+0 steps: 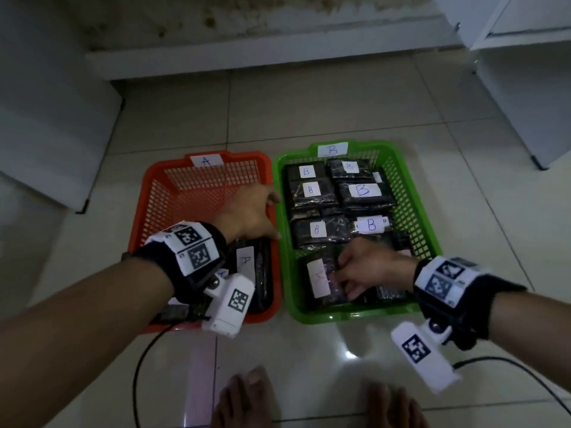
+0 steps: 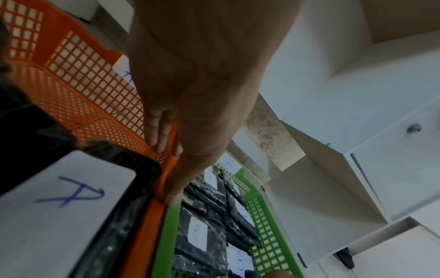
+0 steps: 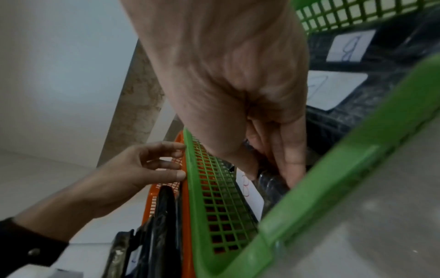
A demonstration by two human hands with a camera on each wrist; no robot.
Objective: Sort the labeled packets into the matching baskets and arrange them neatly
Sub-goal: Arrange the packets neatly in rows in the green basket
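An orange basket tagged A sits left of a green basket tagged B on the tiled floor. Several black packets labelled B fill the green basket. My right hand reaches into its near end, where thumb and fingers pinch a black packet with a red-lettered label; the right wrist view shows that hand and label. My left hand rests with straight fingers against the orange basket's right rim. A black packet labelled A lies at that basket's near end.
White cabinets stand at the left and right, with a low white ledge behind the baskets. My bare feet are just in front. Black cables trail from both wrists across the floor.
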